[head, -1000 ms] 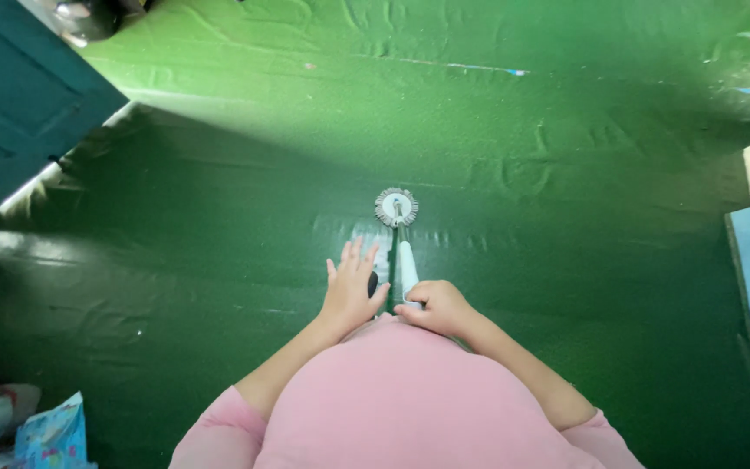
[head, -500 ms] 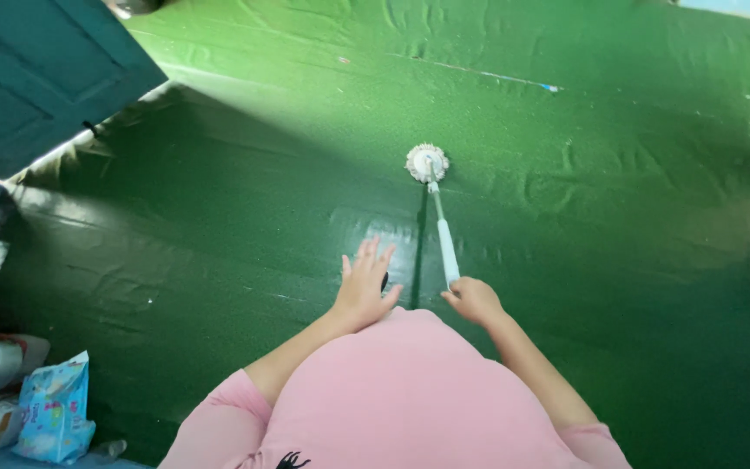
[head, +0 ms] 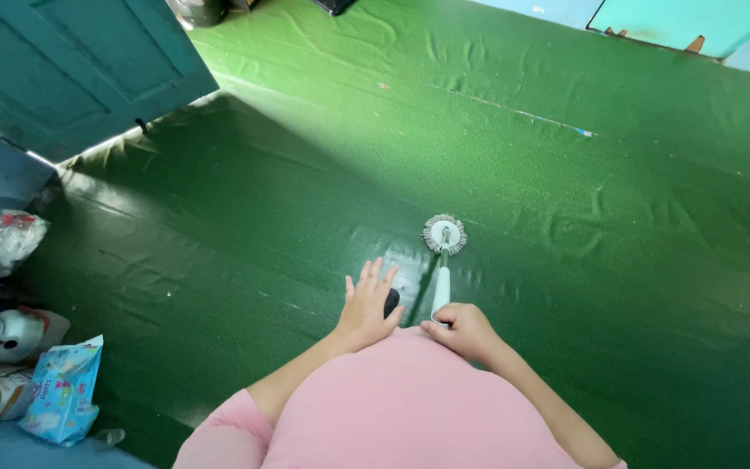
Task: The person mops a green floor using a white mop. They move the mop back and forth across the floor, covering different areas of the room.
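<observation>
Green floor covering [head: 566, 174]: wrinkled, with a wet-looking sheen just beside the mop head; the rest appears dry, so most of it is judged not yet mopped. Dark teal door [head: 62, 61] at upper left. Mop [head: 443, 260]: round head flat on the floor, ahead of the person. Blue printed packet [head: 58, 391] at lower left, among bags. Right hand [head: 462, 330] clenched on the mop handle. Left hand [head: 366, 304] open, fingers spread, grasping nothing.

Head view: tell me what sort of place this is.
Probably a room in a home, seen from above. A wrinkled green floor covering spans it, a dark teal panelled door stands open at the upper left, and household packets and bags are piled by the wall. The right hand holds a round-headed mop.
</observation>
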